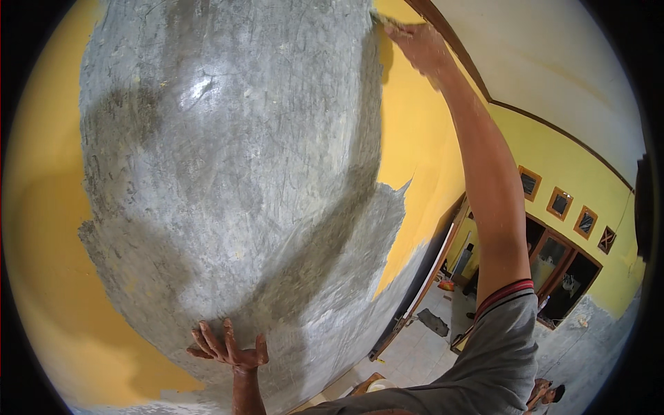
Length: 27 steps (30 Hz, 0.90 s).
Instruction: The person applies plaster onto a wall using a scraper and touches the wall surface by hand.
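A large patch of bare grey plaster (pixel 228 138) with ragged edges is surrounded by yellow paint (pixel 422 145) on the wall in front of me. My left hand (pixel 228 349) is spread open low on the grey patch, fingertips at the surface and fingers dusty. My right hand (pixel 422 48) is raised high at the upper right, closed on a thin scraper (pixel 380 21) whose end meets the edge between yellow paint and grey plaster. The scraper is small and partly hidden by my fingers.
A brown trim (pixel 539 119) borders the white ceiling (pixel 567 48). At the right are a pale yellow wall with small framed openings (pixel 560 202), a wooden door (pixel 553 270) and a tiled floor (pixel 429 332) with scattered items. Another person (pixel 550 394) is at the lower right.
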Available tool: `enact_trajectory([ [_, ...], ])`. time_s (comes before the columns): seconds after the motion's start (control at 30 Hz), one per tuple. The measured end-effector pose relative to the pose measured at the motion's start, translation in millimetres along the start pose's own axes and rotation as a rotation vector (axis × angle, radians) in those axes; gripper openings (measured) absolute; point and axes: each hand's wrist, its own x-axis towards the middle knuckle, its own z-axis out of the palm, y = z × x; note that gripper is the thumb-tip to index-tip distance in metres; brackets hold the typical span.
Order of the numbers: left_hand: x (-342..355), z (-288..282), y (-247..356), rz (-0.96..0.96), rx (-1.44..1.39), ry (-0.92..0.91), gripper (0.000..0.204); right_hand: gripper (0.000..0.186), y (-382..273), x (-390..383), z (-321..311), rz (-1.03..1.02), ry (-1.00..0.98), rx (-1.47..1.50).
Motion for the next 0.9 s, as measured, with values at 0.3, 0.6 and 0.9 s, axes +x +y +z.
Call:
enact_trajectory([
  [0.3,5.4,-2.6,2.8,-0.023,-0.058,0.023,0.075,0.06,5.8,6.0,-4.8,0.122,-0.103,-0.072],
  [0.6,7.6,5.0,9.8,-0.033,-0.075,0.047,0.078,0.062,29.3,48.3,-25.4,0.117,-0.124,-0.119],
  [0.9,7.9,-2.8,6.9,-0.038,-0.048,0.041,0.08,0.045,-25.1,28.4,-27.5,0.139,-0.092,-0.014],
])
